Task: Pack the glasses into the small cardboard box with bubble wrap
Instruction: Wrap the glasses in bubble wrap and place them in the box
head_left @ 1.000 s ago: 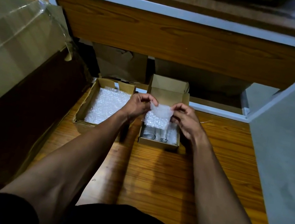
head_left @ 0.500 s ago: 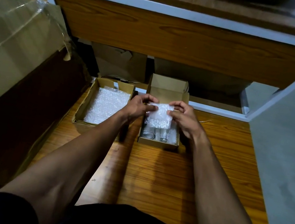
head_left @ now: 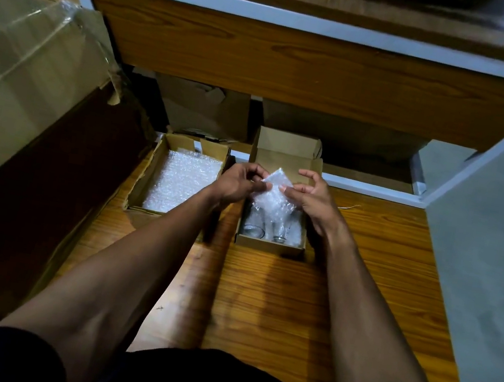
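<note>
A small open cardboard box [head_left: 269, 247] sits on the wooden floor, its lid flap raised at the back. Two clear glasses [head_left: 254, 226] lie side by side inside it, bases toward me. Above them both hands pinch a small sheet of bubble wrap [head_left: 273, 194], now tilted like a diamond. My left hand [head_left: 240, 184] holds its left edge between thumb and fingers. On the right edge my right hand [head_left: 311, 197] grips it, the other fingers lifted. The far part of the glasses is hidden under the sheet.
To the left stands a wider cardboard box [head_left: 142, 187] lined with bubble wrap. A large plastic-wrapped carton [head_left: 11, 84] rises at far left. A wooden shelf unit with white frame [head_left: 298, 65] overhangs behind, with more cartons beneath it. Grey floor lies to the right.
The bubble wrap sheet has turned from flat and square to a tilted diamond between my fingers. Both hands stayed over the small box, shifting only slightly.
</note>
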Tool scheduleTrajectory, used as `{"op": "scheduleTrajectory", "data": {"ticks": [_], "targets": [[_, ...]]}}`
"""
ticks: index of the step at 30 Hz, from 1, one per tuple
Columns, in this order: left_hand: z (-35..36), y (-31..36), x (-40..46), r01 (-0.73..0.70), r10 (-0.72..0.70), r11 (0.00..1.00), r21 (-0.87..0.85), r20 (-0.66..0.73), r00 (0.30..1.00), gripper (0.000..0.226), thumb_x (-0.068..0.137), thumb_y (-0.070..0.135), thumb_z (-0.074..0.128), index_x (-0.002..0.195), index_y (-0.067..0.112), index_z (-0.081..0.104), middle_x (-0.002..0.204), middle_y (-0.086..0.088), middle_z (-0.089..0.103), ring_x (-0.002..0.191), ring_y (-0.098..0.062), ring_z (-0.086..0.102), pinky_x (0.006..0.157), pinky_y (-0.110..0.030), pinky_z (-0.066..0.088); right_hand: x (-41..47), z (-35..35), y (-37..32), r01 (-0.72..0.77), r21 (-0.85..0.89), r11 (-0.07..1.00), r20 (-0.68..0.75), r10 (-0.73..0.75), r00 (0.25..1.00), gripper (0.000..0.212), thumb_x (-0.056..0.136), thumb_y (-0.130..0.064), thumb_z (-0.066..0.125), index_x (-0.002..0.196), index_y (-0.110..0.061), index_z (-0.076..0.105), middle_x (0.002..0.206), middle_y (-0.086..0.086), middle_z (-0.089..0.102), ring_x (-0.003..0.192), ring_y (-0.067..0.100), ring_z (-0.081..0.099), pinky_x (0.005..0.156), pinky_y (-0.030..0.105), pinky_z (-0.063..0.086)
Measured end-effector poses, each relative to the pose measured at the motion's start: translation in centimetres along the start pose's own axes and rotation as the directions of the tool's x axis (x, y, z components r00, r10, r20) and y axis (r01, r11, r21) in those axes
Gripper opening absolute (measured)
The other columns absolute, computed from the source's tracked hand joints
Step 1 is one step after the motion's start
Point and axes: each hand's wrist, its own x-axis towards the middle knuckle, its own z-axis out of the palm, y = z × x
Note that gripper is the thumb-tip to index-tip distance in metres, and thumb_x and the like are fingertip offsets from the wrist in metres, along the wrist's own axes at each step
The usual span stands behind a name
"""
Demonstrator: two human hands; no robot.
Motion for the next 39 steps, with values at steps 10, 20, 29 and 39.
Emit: {"op": "scheduleTrajectory", "data": {"ticks": [10,20,29,39], "targets": [[0.5,-0.2,-0.7,0.015,-0.018,0.992,-0.123,-0.020,1.000,0.032,0.092,0.004,0.077,0.118,0.013,0.062,0.083,0.003,0.060,0.070,-0.010,0.063,0.063,-0.029,0.054,-0.7,1.3,0.9,-0.091,0.238,0.967,0.016,0.090,0.996,0.066,0.084,-0.006,0.084,0.141,-0.013,0.052,0.122,0.012,0.074,0.102,0.030,0.077,0.091,0.060,0.061],[0.3,0.5,-1.3,-0.032,0.038,0.993,-0.115,0.050,0.998,0.023,0.092,-0.013,0.062,0.093,0.007,0.072,0.096,-0.006,0.071,0.092,-0.028,0.062,0.079,-0.038,0.053,-0.9,0.6,0.5,0.026,0.205,0.978,0.003,-0.027,1.000,0.017,0.090,0.009,0.070,0.096,-0.006,0.071,0.122,0.013,0.069,0.103,0.026,0.071,0.074,0.032,0.062],[0.5,0.6,-1.2,0.097,-0.092,0.966,-0.239,0.033,0.995,0.035,0.101,-0.008,0.041,0.100,-0.001,0.076,0.112,-0.025,0.071,0.102,-0.030,0.072,0.088,-0.032,0.063,-0.6,0.0,0.8,0.002,0.302,0.953,0.057,-0.021,0.998,0.018,0.101,0.003,0.056,0.098,0.002,0.074,0.123,0.019,0.070,0.112,0.027,0.072,0.089,0.030,0.061],[0.0,-0.1,-0.5,0.076,-0.083,0.954,-0.290,-0.011,0.996,0.015,0.103,0.004,0.058,0.104,-0.001,0.072,0.096,-0.007,0.073,0.073,-0.017,0.062,0.078,-0.028,0.059,0.4,0.8,0.8,0.006,0.306,0.952,-0.003,-0.006,1.000,0.013,0.095,0.001,0.071,0.107,0.006,0.074,0.111,0.020,0.075,0.096,0.022,0.076,0.082,0.026,0.063]]}}
